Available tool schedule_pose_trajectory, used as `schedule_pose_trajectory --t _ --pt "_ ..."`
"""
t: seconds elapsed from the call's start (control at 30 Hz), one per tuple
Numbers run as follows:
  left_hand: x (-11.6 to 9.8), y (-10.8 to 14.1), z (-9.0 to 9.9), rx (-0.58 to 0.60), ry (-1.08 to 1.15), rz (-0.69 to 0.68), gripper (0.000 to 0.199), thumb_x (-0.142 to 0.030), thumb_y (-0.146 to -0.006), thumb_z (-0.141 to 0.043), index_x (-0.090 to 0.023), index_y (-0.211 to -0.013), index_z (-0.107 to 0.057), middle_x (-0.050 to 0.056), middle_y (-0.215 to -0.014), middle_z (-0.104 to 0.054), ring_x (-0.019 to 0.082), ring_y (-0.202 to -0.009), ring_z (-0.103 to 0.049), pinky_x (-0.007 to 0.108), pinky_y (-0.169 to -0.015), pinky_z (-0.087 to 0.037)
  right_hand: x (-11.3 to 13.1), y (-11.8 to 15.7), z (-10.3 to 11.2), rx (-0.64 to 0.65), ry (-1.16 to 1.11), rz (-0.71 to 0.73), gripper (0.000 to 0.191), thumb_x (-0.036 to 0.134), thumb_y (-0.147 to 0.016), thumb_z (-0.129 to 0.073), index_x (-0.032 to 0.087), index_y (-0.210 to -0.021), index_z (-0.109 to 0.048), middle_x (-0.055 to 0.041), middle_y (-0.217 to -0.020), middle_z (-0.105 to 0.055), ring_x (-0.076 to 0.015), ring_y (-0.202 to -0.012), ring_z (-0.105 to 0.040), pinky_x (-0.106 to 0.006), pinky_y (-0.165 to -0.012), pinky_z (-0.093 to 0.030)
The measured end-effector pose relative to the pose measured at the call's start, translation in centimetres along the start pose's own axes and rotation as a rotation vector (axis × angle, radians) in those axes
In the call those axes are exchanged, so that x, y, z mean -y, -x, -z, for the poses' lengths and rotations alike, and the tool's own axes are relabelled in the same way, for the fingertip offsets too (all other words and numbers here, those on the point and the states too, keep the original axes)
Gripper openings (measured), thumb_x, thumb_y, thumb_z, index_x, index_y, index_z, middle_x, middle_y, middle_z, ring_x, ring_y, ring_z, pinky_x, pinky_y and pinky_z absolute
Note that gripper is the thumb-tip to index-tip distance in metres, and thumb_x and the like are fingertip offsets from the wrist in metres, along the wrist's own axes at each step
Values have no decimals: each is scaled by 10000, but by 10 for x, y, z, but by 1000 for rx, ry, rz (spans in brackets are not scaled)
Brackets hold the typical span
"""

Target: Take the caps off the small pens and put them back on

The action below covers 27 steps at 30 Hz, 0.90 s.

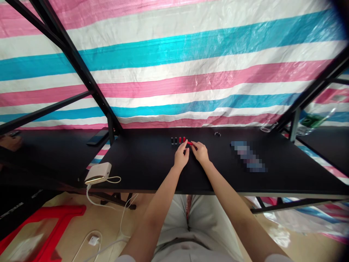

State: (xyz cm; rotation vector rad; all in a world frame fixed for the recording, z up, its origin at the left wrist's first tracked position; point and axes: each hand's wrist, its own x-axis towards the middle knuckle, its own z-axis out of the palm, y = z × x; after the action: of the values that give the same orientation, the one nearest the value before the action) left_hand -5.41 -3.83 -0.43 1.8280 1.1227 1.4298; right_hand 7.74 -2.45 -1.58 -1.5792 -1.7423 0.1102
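Note:
Near the middle of the black table [147, 171], my left hand [181, 155] and my right hand [200, 152] are close together. Between their fingertips is a small red piece [189, 143], held by my right hand and touched by my left fingers. Just left and behind my left hand, several small parts stand in a row: black ones [172, 140] at the left end, then red ones [180, 140] with clear or silvery lower ends. The fingers of both hands are drawn together.
A white device [98, 172] with a cable sits at the table's left edge. Small dark pieces [217, 134] lie at the back, a clear cup [268, 126] at the back right, and a blurred flat object [248, 156] on the right. Another person's hand [11, 142] shows at far left.

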Motion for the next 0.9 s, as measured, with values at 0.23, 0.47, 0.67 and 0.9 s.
schedule_pose_trajectory --t 0.23,0.47,0.67,0.9 --pt "-1 0 0 68 24 37 503 -118 -759 -461 -292 -1230 -435 55 -1220 -490 128 -831 -576 284 -738 -489 2 0 0 38 -23 -44 217 285 -808 -438 184 -970 -541 -24 -769 -626 -145 -687 -564 -248 -659 -379" --pt "9 -3 -2 -67 -12 71 424 -98 -756 -433 -235 -1154 -485 77 -1120 -540 108 -744 -570 295 -750 -479 -6 -10 -8 -22 -61 -117 160 322 -776 -484 184 -819 -552 -29 -750 -608 -147 -700 -550 -244 -650 -386" --pt "13 -6 1 -152 19 190 311 -82 -738 -434 -189 -1009 -542 67 -1018 -576 106 -731 -574 290 -756 -472 -9 -25 -17 105 -50 -245 124 298 -725 -545 195 -787 -577 9 -718 -616 -134 -692 -554 -243 -653 -377" --pt "11 -7 3 -180 56 273 310 -48 -708 -429 -176 -962 -552 63 -980 -590 104 -707 -576 276 -738 -472 -1 -37 -18 140 62 -226 141 321 -734 -545 208 -786 -610 9 -713 -609 -137 -719 -542 -246 -633 -335"
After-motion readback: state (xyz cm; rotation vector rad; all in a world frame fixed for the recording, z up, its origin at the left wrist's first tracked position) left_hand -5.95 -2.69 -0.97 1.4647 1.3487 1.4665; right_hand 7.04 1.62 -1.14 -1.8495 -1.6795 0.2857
